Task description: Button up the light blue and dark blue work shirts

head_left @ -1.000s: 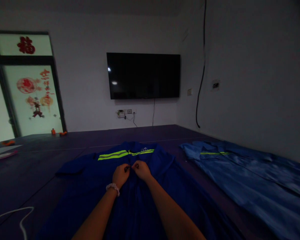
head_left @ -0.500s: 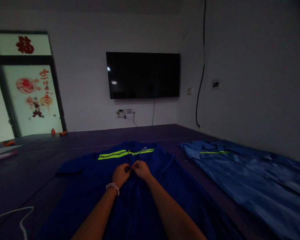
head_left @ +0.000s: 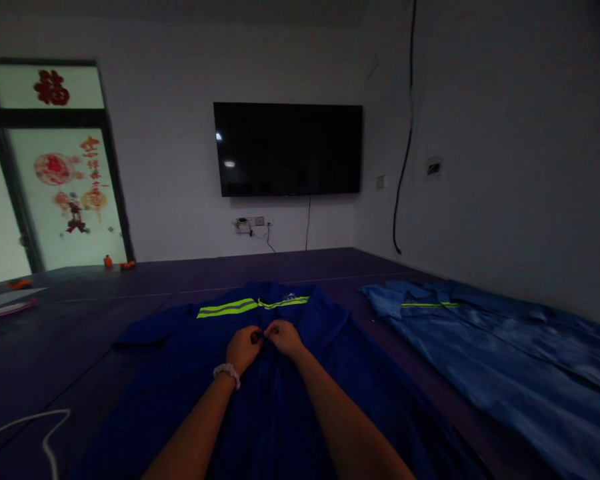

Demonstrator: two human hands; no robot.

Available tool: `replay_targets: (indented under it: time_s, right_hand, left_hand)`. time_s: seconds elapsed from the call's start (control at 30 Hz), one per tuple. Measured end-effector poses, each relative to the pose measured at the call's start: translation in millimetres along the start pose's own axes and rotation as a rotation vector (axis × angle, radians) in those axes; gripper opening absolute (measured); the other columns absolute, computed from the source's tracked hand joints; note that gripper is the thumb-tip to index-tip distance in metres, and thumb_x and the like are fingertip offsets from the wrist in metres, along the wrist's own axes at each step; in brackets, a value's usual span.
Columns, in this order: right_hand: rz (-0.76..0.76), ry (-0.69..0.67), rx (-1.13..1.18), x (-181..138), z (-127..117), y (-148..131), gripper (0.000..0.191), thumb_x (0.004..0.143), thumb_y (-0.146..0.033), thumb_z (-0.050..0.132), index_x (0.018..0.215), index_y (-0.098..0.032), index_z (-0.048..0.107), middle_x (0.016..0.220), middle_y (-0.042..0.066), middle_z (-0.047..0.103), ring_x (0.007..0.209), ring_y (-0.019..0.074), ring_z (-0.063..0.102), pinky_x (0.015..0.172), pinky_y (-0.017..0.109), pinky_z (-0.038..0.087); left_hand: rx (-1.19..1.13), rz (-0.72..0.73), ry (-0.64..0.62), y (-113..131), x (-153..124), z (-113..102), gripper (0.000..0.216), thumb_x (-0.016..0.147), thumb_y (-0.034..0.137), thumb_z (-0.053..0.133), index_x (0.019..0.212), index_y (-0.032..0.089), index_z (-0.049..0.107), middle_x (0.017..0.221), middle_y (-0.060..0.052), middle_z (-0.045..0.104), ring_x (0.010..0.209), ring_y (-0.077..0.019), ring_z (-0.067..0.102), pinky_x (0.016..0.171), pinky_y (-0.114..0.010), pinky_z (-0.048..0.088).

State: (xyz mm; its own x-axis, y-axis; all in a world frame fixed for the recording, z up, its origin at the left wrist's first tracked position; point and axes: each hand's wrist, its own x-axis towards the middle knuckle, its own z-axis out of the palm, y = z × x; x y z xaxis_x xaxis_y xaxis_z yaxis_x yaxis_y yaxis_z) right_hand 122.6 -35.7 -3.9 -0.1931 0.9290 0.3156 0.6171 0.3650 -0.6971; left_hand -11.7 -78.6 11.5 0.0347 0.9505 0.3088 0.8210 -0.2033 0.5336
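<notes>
A dark blue work shirt (head_left: 180,373) with yellow-green and grey reflective stripes across the chest lies spread on the purple table (head_left: 45,347). At the middle of its front, below the stripes, my left hand (head_left: 243,347) pinches the shirt's front edge; a scrunchie (head_left: 227,375) circles that wrist. Close beside it, my right hand (head_left: 283,338) also has thumb and finger closed on the front edge. The fingertips of both hands nearly meet. Whatever small part sits between them, such as a button, is hidden by the fingers and the dim light.
A second, lighter blue garment (head_left: 500,353) lies to the right along the wall. White cable (head_left: 50,433) curls at the lower left. Small orange objects (head_left: 109,261) stand at the far left edge. A black television (head_left: 290,150) hangs ahead, and a black cable (head_left: 403,180) dangles at the right.
Both hands stay pinched at the same spot on the shirt front, with hardly any movement. The view has shifted very slightly.
</notes>
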Motion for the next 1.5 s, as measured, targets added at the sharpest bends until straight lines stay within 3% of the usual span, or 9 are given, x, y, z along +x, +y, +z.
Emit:
replay_targets:
  time_s: [0.27,0.57,0.83,1.0,1.2,1.37,1.5]
  right_hand:
    - [-0.017,-0.005,0.007,0.9,-1.1,-0.7,0.014,0.076,-0.020,0.055,0.079,-0.018,0.068,0.077,0.002,0.069,0.070,0.0126,0.062,0.057,0.018,0.040]
    - [-0.046,-0.011,-0.006,2.3,0.2,1.7,0.018,0.078,-0.019,0.051,0.083,-0.018,0.068,0.076,0.002,0.069,0.069,0.0127,0.062,0.059,0.018,0.040]
    - [-0.084,-0.011,-0.033,2.4,-0.2,2.5,0.018,0.077,-0.018,0.051,0.081,-0.018,0.068,0.077,0.003,0.069,0.070,0.0136,0.062,0.058,0.020,0.039]
    - [-0.118,-0.052,-0.041,2.7,1.1,3.7,0.020,0.076,-0.015,0.050,0.086,-0.019,0.067,0.080,0.001,0.069,0.073,0.0135,0.062,0.060,0.020,0.041]
    - [-0.166,-0.114,-0.088,-12.3,-1.6,2.0,0.034,0.077,-0.014,0.050,0.108,-0.022,0.061,0.095,0.002,0.068,0.087,0.0150,0.061,0.074,0.024,0.044]
    - [-0.206,-0.132,-0.164,-35.1,-10.0,-4.5,0.044,0.076,-0.020,0.055,0.120,-0.022,0.055,0.114,0.006,0.061,0.108,0.0211,0.053,0.090,0.032,0.038]
    - [-0.293,-0.178,-0.239,-56.1,-16.5,-10.7,0.040,0.081,-0.026,0.050,0.120,-0.020,0.055,0.123,0.008,0.056,0.114,0.0222,0.048,0.096,0.035,0.035]
  left_hand:
    - [0.007,0.022,0.000,-0.3,0.1,-0.1,0.024,0.078,0.021,0.055,0.101,0.017,0.064,0.072,-0.001,0.065,0.067,-0.0124,0.058,0.056,-0.020,0.032]
    - [0.004,0.039,0.002,-1.6,1.6,1.1,0.021,0.082,0.030,0.051,0.089,0.016,0.066,0.076,-0.004,0.066,0.067,-0.0130,0.058,0.056,-0.021,0.032]
    - [-0.023,0.038,0.017,-4.2,3.5,3.5,0.019,0.079,0.026,0.055,0.092,0.015,0.065,0.075,-0.004,0.066,0.068,-0.0138,0.059,0.057,-0.021,0.033]
    - [-0.085,0.030,0.037,-10.8,8.5,7.4,0.016,0.074,0.026,0.058,0.083,0.015,0.065,0.071,-0.003,0.065,0.065,-0.0143,0.058,0.057,-0.022,0.035]
    - [-0.243,0.029,0.077,-17.1,8.2,9.4,0.022,0.070,0.026,0.060,0.087,0.014,0.065,0.070,-0.003,0.064,0.066,-0.0151,0.059,0.060,-0.023,0.041]
    - [-0.366,0.047,0.082,-15.7,-1.7,6.0,0.024,0.070,0.023,0.056,0.090,0.012,0.064,0.069,-0.002,0.064,0.067,-0.0154,0.061,0.065,-0.025,0.046]
    - [-0.413,0.071,0.054,-13.8,-17.6,-1.0,0.025,0.068,0.019,0.055,0.091,0.012,0.062,0.078,-0.005,0.067,0.073,-0.0157,0.063,0.070,-0.027,0.048]
